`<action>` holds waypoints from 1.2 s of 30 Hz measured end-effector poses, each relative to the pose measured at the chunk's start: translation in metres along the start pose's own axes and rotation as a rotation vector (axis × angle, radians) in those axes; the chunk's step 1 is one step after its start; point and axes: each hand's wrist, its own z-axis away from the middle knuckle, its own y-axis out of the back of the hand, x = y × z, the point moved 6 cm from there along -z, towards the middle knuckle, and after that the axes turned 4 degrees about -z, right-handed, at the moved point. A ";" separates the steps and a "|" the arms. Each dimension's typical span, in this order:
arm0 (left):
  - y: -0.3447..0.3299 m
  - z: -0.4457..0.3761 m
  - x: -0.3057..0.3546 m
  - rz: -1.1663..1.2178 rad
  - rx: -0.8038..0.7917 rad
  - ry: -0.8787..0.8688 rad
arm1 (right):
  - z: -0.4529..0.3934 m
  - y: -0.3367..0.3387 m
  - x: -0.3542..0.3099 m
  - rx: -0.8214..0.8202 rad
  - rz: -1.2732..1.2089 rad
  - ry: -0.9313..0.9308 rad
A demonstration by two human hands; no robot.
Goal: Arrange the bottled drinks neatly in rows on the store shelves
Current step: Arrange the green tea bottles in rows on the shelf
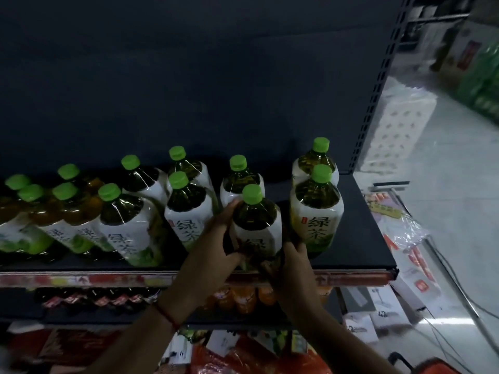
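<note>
Several large green tea bottles with green caps and white labels stand in rows on a dark shelf (359, 247). One green tea bottle (255, 225) stands near the shelf's front edge, and both my hands are on it. My left hand (216, 238) wraps its left side. My right hand (293, 261) grips its lower right side. To its right stand two more bottles (316, 209), one behind the other. To its left is another pair (189, 209), then further bottles (127, 225) leaning in the wide-angle view.
A price strip (81, 280) runs along the shelf front. Orange and dark bottles (237, 296) fill the shelf below. A perforated upright (378, 85) bounds the shelf on the right. Beyond it, white packs (399, 122), cartons and cables lie on the floor.
</note>
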 end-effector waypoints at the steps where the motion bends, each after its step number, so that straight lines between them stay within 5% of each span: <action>1: -0.001 -0.001 -0.001 0.001 -0.001 0.003 | 0.000 0.001 -0.002 0.005 0.009 0.015; 9: -0.011 -0.008 -0.004 -0.001 0.022 0.005 | 0.012 0.002 -0.008 -0.096 -0.157 -0.040; 27: -0.016 -0.013 -0.004 -0.092 0.078 -0.006 | 0.005 0.006 -0.014 -0.175 -0.103 -0.082; 33: -0.013 -0.001 0.004 -0.407 0.130 -0.033 | 0.015 0.020 -0.025 -0.241 -0.034 -0.045; 36: -0.007 0.020 0.011 -0.578 0.165 -0.096 | 0.026 0.029 -0.027 -0.294 0.195 0.009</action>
